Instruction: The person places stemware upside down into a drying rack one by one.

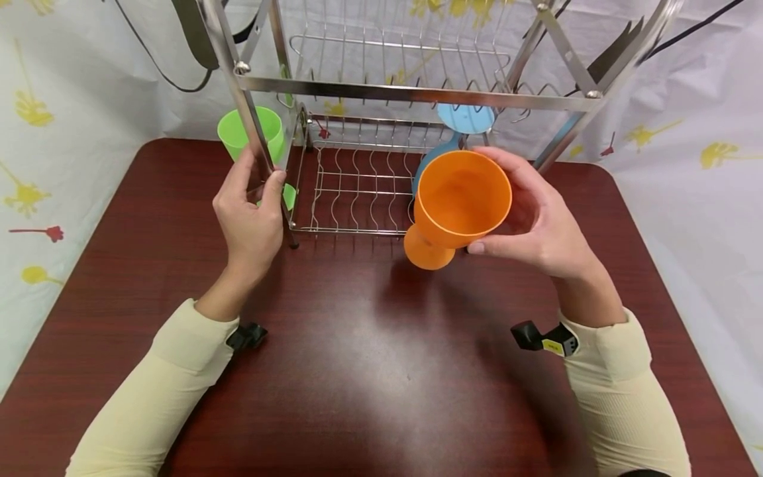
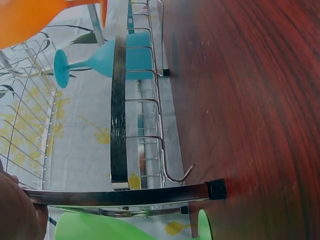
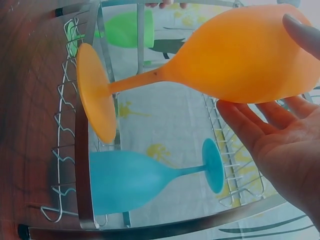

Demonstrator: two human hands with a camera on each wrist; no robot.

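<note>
An orange plastic goblet (image 1: 432, 246) is in my right hand (image 1: 545, 218), its bowl gripped between thumb and fingers, mouth tilted toward the head camera and foot lower, in front of the dish rack. My left hand (image 1: 253, 215) pinches the left front post of the metal dish rack (image 1: 411, 93) between thumb and fingers. Upside down on the rack's lower tier, at the right, stands a blue goblet (image 3: 132, 180), its foot pointing up. A green goblet (image 1: 271, 132) stands upright just beyond the left post, partly hidden by that post and my left hand.
The rack's upper wire tier (image 1: 405, 50) overhangs the lower wire shelf (image 1: 363, 189). Dark leaf-shaped pieces flank the rack at both sides. A reddish-brown table (image 1: 357, 371) lies under everything, with a patterned white cloth (image 1: 703, 199) around it.
</note>
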